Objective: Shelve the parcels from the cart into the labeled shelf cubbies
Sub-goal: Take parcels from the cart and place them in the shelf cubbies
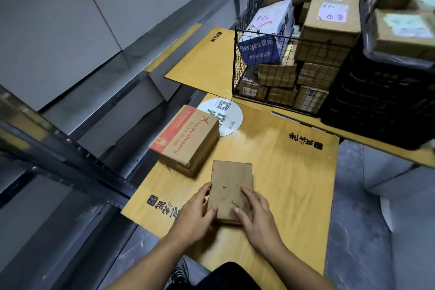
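Note:
A plain flat brown cardboard parcel [229,183] lies on a yellow wooden board [289,172]. My left hand [196,213] grips its near left edge and my right hand [255,215] rests on its near right corner, fingers curled over the top. Just behind it to the left sits a cardboard box with a red printed band reading "Happy shopping" [186,140]. A black wire cart basket [270,77] at the upper right holds several taped cardboard parcels and a blue-and-white box [266,37].
Grey metal shelf rails and uprights [70,155] run along the left. A round white sticker with a QR code [226,113] lies on the board behind the red-banded box. A black plastic crate [381,101] stands at the right under more stacked boxes [404,30].

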`<state>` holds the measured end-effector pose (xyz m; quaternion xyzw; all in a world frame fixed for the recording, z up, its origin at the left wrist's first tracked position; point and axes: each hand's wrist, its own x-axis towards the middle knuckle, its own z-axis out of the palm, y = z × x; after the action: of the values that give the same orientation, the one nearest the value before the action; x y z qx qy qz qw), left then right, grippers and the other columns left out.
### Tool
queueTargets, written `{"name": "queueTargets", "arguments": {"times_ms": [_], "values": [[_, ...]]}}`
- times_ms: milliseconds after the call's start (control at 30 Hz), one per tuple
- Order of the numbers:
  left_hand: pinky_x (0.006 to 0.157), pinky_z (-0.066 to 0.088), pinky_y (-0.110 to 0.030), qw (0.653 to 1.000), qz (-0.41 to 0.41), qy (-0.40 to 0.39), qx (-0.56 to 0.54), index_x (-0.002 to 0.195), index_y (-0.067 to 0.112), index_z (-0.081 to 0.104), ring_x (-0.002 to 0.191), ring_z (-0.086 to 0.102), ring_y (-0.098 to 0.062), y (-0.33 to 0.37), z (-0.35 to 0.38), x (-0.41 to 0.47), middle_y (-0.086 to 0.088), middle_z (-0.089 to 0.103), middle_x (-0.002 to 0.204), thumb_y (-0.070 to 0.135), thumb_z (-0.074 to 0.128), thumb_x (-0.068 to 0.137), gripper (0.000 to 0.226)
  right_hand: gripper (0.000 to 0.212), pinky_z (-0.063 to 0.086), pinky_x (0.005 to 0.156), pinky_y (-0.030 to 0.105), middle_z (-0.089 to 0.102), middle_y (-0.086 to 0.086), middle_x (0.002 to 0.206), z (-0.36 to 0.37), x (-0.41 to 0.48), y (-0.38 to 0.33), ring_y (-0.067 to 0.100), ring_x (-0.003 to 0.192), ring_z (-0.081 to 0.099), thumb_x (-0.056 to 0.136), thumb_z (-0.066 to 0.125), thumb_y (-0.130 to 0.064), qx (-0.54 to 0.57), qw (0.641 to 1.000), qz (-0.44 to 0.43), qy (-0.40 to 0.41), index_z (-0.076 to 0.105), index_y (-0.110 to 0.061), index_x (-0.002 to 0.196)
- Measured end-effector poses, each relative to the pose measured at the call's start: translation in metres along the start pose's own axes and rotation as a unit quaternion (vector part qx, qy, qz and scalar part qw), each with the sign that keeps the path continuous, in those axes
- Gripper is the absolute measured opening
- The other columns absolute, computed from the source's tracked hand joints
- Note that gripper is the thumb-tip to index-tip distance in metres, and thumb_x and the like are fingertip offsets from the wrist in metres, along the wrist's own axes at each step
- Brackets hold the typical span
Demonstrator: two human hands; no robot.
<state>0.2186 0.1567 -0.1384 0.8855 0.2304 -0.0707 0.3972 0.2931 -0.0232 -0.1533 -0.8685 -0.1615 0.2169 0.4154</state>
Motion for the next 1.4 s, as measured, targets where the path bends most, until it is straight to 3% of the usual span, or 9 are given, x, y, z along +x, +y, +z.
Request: {"name": "queueTargets", "arguments": {"times_ms": [100,267,500,600,700,767,933,1133,1400], "values": [[0.093,0.035,-0.019,0.999,0.012,0.022,-0.036,0.146,0.04,0.032,0.125,0.045,-0.004,0.006,-0.001,-0.004,0.016,0.049,0.139,0.036,0.062,0.09,0.063,0.043,0.039,0.091,0.009,0.042,-0.006,0.141,-0.002,0.0,-0.003,0.013,0.129,0.045,0.096,0.062,-0.038,0.084,0.995,0.046,0.001,0.044,-0.049,0.133],[0.094,0.027,0.0,0.985,0.097,0.061,-0.128,0.129,0.036,0.053,0.12,0.04,0.017,0.026,-0.01,-0.015,0.019,0.051,0.133,0.034,0.059,0.092,0.038,0.036,0.054,0.097,0.05,0.055,-0.005,0.135,-0.008,0.002,-0.006,0.019,0.12,0.059,0.096,0.065,-0.032,0.296,0.948,0.11,0.03,0.054,-0.059,0.118],[0.088,0.04,-0.005,0.965,0.054,0.106,-0.234,0.125,0.046,0.049,0.119,0.043,0.013,0.026,-0.023,-0.024,0.019,0.045,0.129,0.023,0.067,0.091,0.045,0.052,0.053,0.096,0.056,0.055,-0.001,0.139,-0.012,-0.008,-0.007,0.022,0.124,0.059,0.084,0.07,-0.04,0.395,0.917,0.052,0.027,0.054,-0.048,0.133],[0.102,0.043,-0.026,0.959,0.026,0.065,-0.276,0.129,0.052,0.045,0.122,0.046,0.008,0.02,-0.024,-0.031,0.03,0.046,0.132,0.045,0.061,0.089,0.043,0.046,0.054,0.097,0.054,0.054,-0.006,0.141,-0.012,-0.013,-0.011,0.017,0.125,0.058,0.088,0.066,-0.041,0.36,0.932,0.032,-0.004,0.054,-0.05,0.132],[0.103,0.045,-0.045,0.948,0.012,0.068,-0.312,0.133,0.046,0.045,0.121,0.051,-0.001,0.016,-0.026,-0.041,0.027,0.052,0.13,0.046,0.058,0.084,0.05,0.038,0.046,0.107,0.029,0.054,-0.023,0.138,-0.012,-0.018,-0.022,-0.005,0.127,0.05,0.097,0.057,-0.038,0.231,0.972,-0.038,-0.002,0.052,-0.058,0.129],[0.101,0.048,-0.042,0.95,0.016,0.096,-0.297,0.133,0.046,0.045,0.12,0.051,0.002,0.013,-0.028,-0.048,0.031,0.051,0.128,0.045,0.061,0.084,0.052,0.038,0.038,0.104,0.012,0.048,-0.017,0.141,-0.014,-0.018,-0.03,-0.014,0.128,0.041,0.1,0.055,-0.034,0.127,0.989,-0.072,0.006,0.05,-0.055,0.131],[0.09,0.046,-0.014,0.961,0.056,0.169,-0.213,0.129,0.059,0.042,0.118,0.048,0.008,0.01,-0.033,-0.069,0.035,0.045,0.125,0.043,0.065,0.084,0.053,0.055,0.047,0.098,0.025,0.057,-0.013,0.13,-0.021,-0.016,-0.053,0.002,0.121,0.055,0.088,0.053,-0.066,0.119,0.99,-0.057,-0.041,0.053,-0.041,0.136],[0.089,0.046,-0.013,0.945,0.082,0.205,-0.24,0.135,0.04,0.049,0.116,0.055,-0.003,0.007,-0.037,-0.082,0.024,0.053,0.125,0.029,0.063,0.087,0.051,0.054,0.058,0.084,0.03,0.069,-0.018,0.114,0.0,-0.02,-0.064,0.01,0.104,0.07,0.078,0.076,-0.05,0.28,0.954,-0.017,-0.106,0.048,-0.06,0.123],[0.096,0.044,-0.02,0.904,-0.014,0.274,-0.329,0.125,0.053,0.051,0.123,0.049,0.001,-0.037,-0.064,-0.114,0.015,0.052,0.133,0.038,0.068,0.083,0.048,0.054,0.058,0.079,0.042,0.064,0.02,0.129,0.021,-0.019,-0.085,0.031,0.111,0.066,0.09,0.066,-0.013,0.469,0.847,0.041,-0.246,0.048,-0.017,0.141]]}}
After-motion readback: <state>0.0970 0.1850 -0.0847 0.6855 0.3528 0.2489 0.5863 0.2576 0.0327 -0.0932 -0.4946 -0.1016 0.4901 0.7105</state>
